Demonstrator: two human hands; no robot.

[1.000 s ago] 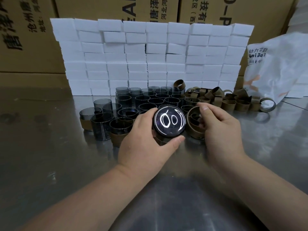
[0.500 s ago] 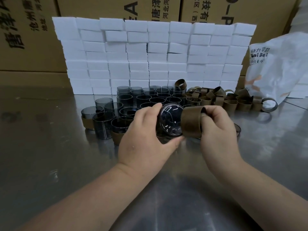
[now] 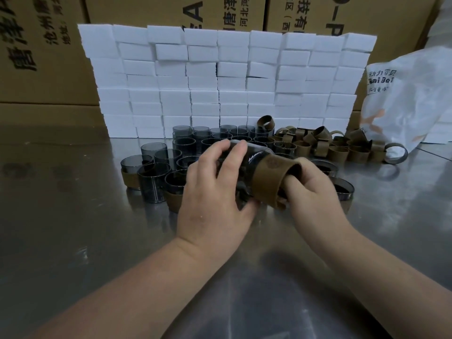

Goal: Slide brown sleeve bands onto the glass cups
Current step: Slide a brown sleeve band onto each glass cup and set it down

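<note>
The left hand point(image 3: 215, 194) sits at the centre of the frame, its fingers point(image 3: 234, 149) curled over the top of a dark glass cup point(image 3: 252, 161) and the thumb under it. The cup is held on its side above the tabletop point(image 3: 73, 241). Just to its right, the right hand point(image 3: 315, 192) grips a brown band point(image 3: 269, 179). At least one of its fingers point(image 3: 291, 188) is tucked inside the band's open end. The band's other end covers the end of the cup that points right, and the band bears a faint round stamp that is too small to read.

More cups point(image 3: 156, 152) stand in a cluster behind the left hand, a few with bands on. A heap of loose bands point(image 3: 337, 148) lies at centre right. A wall of white blocks point(image 3: 220, 81) is stacked behind them. The cardboard boxes point(image 3: 44, 57) at the top carry large Chinese print, partly cut off. A white bag point(image 3: 411, 99) at the right edge reads "aiBei" under a line of Chinese characters.
</note>
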